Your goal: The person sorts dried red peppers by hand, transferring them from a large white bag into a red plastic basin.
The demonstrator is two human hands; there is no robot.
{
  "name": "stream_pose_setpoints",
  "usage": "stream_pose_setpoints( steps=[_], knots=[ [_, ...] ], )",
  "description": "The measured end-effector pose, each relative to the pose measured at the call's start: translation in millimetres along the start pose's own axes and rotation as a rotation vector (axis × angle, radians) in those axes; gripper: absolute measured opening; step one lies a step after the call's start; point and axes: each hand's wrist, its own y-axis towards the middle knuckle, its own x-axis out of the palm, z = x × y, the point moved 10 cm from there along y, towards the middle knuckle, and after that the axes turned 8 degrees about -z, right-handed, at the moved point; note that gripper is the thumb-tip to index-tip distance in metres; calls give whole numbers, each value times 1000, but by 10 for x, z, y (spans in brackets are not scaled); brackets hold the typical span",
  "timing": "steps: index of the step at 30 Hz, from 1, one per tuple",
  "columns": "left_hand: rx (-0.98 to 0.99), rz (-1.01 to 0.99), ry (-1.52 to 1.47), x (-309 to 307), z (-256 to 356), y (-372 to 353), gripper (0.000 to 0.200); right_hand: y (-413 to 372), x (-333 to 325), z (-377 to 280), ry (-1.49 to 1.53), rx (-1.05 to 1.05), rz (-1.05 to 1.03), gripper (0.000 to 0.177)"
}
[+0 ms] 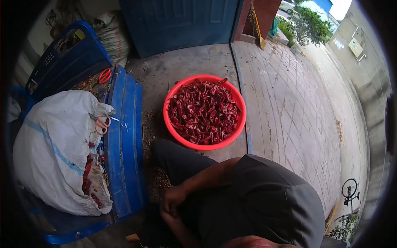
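A white sack [53, 144] is lying on the blue bench [124, 157], red pods [87, 177] showing at its opening, orange-handled scissors [102, 125] resting by its edge. Rightward, the right hand [175, 196] and left hand [169, 216] are meeting; whether their fingers are gripping anything, I cannot tell. Beyond, a red basin [202, 146] is holding more pods on the floor [157, 66].

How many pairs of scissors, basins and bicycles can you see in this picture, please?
Pairs of scissors: 2
Basin: 1
Bicycle: 1
Total: 4
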Motion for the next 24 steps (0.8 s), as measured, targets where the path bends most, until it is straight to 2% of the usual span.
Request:
stream_pose_setpoints(
  steps=[1,5,7,8,10,11,12,13,14,16,19,21,23,24],
  knots=[
    [-2,2,7,-2,-17,-1,54,11,14,12,-93,20,34,23],
    [5,-5,20,25,-51,-11,44,73,133,-37,-86,51,-12,22],
    [14,-9,21,47,-50,-19,40,120,191,189,-228,293,-86,24],
    [18,-11,19,51,-53,-23,38,130,201,195,-230,293,-90,24],
    [27,-4,16,45,-54,-31,34,92,198,420,-286,527,-74,29],
    [35,2,13,39,-45,-36,33,119,232,436,-290,521,-83,29],
    [43,12,10,64,32,-49,33,109,227,586,-298,603,-23,29],
    [-68,66,-46,95,40,-67,33,105,176,640,-307,683,35,29],
    [-176,122,-108,104,7,-93,33,143,191,648,-315,668,18,29],
    [-166,136,-98,43,-35,-46,33,0,76,722,-224,848,66,32],
    [-145,128,-49,-50,-25,-50,33,-40,0,703,-143,896,87,31],
    [-120,129,-27,-84,-28,-33,33,-34,-36,630,-148,845,102,31],
    [-285,246,-309,-200,-322,-50,31,45,-71,659,-145,799,119,30],
    [-277,279,-320,-223,-316,-54,31,49,-39,805,-92,852,112,30]
  ],
)
